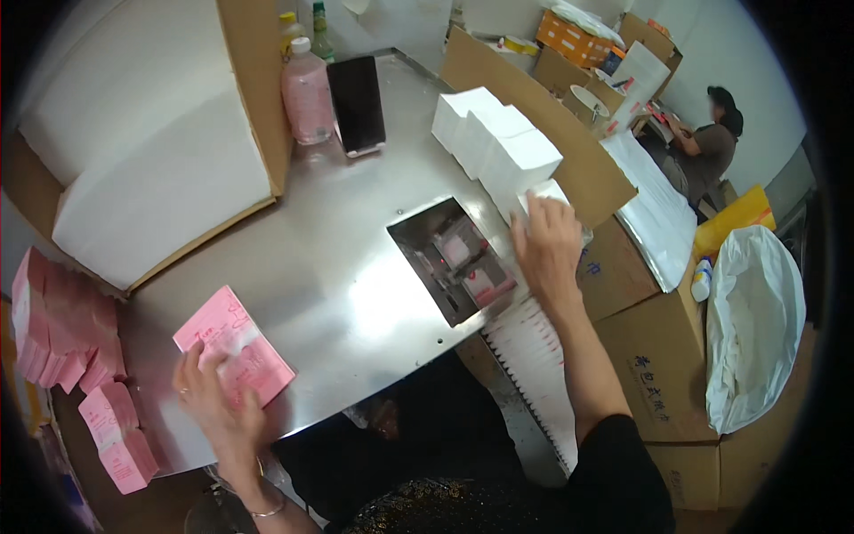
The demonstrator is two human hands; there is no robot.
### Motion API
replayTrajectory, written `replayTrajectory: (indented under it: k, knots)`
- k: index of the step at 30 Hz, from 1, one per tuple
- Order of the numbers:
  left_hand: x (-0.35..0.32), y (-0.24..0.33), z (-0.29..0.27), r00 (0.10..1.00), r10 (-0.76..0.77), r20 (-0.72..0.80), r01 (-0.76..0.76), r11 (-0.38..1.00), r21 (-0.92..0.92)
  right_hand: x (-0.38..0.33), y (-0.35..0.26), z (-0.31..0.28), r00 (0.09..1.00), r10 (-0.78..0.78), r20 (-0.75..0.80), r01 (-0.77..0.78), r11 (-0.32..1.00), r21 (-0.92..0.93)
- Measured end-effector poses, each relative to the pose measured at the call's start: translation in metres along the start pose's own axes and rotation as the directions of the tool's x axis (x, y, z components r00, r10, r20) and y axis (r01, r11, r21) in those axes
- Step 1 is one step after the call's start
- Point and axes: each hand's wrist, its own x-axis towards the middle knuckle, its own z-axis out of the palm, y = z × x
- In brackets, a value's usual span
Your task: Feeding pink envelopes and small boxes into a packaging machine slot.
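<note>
My left hand rests with its fingers spread on a flat pink printed packet, which lies near the front left of the metal table. At the right edge of the table, my right hand has its fingers curled over the near end of a row of white folded paper tissues. Part of the small tissue stack under those fingers is hidden. Between my hands, a rectangular opening in the tabletop shows small clear and pink parts inside.
Pink packets are piled at the left edge. A large carton of white sheets stands back left, near a phone and a pink-filled bottle. Cartons and a white bag line the right; another person sits beyond.
</note>
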Motion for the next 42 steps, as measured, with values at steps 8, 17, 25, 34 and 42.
replayTrajectory:
  k: [8,17,25,34,42]
  knots:
    - [0.012,0.007,0.002,0.993,0.025,0.118,-0.014,0.995,-0.096,-0.002,0.037,0.022,0.992,0.065,0.108,-0.064,0.998,-0.01]
    - [0.006,0.12,0.083,0.853,0.472,0.221,-0.24,0.732,-0.637,-0.039,-0.068,0.004,0.904,-0.395,-0.161,0.426,0.811,0.401]
    - [0.015,0.129,0.084,0.931,0.307,0.198,-0.23,0.914,-0.336,-0.03,-0.136,0.001,0.817,-0.517,0.256,0.311,0.769,0.558]
    - [0.021,0.125,0.077,0.918,0.345,0.193,-0.337,0.939,-0.072,-0.005,0.011,0.009,0.999,0.035,0.032,-0.03,0.989,-0.144]
    - [0.028,0.123,0.074,0.909,0.387,0.153,-0.38,0.922,-0.07,-0.011,0.04,0.024,0.982,0.13,0.136,-0.143,0.985,0.096]
